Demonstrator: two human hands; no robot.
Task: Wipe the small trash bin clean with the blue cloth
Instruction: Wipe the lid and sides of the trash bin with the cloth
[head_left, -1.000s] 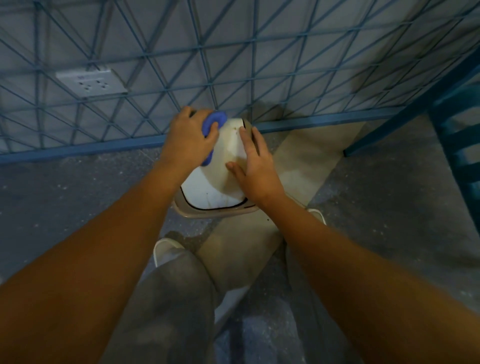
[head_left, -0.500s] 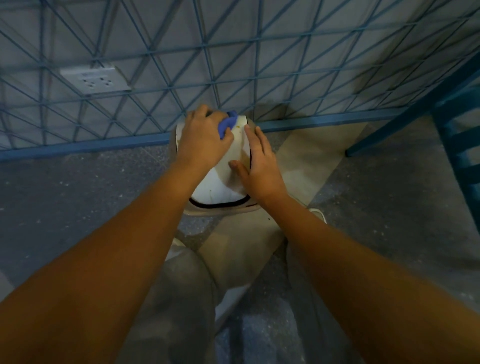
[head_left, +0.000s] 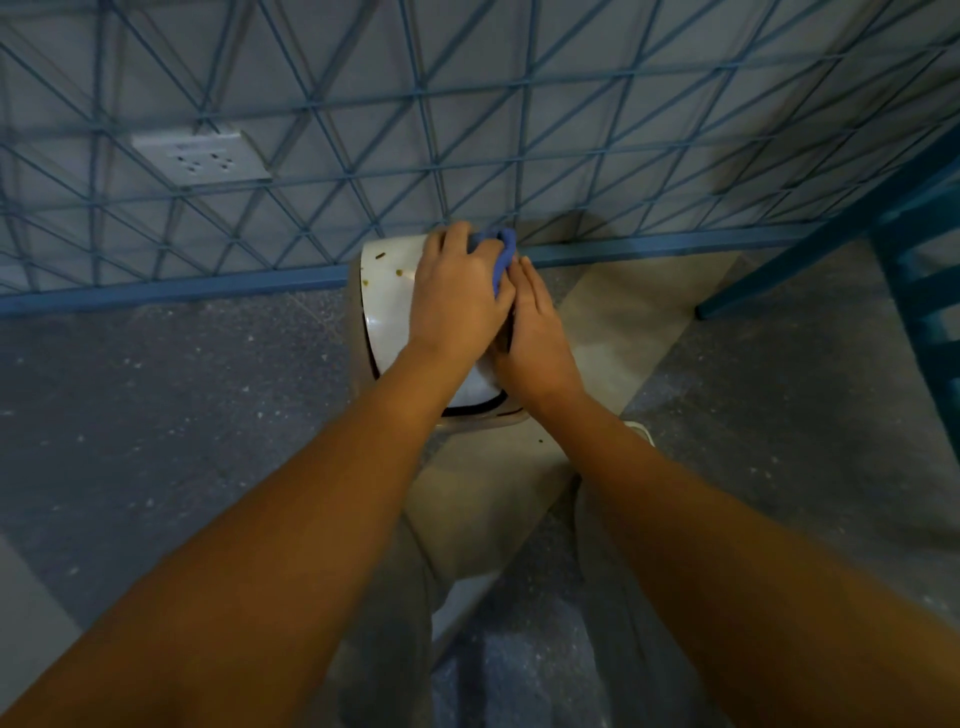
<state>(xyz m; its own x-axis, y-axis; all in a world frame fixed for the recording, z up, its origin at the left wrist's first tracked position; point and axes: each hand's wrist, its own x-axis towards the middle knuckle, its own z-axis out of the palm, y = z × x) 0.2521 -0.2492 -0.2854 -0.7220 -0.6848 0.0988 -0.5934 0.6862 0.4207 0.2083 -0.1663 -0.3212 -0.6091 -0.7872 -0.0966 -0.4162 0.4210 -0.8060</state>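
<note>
The small white trash bin (head_left: 389, 301) lies tilted on the floor against the blue grid fence, its rim toward me. A few brownish specks show on its upper left side. My left hand (head_left: 457, 296) is closed on the blue cloth (head_left: 501, 254) and presses it onto the bin's far right part. Only a bunched edge of the cloth sticks out past my fingers. My right hand (head_left: 535, 338) lies flat against the bin's right side, fingers together, touching my left hand. Both hands hide most of the bin's top.
A blue wire grid fence (head_left: 467, 130) runs along the wall with a white socket plate (head_left: 202, 158) behind it. A blue chair frame (head_left: 914, 260) stands at the right. My knees and white shoes are below, on a grey speckled floor with a beige strip (head_left: 623, 322).
My left hand with the cloth slid rightward across the bin's top, now against my right hand. The bin's left side with its specks became uncovered. The right hand stayed on the bin's right side.
</note>
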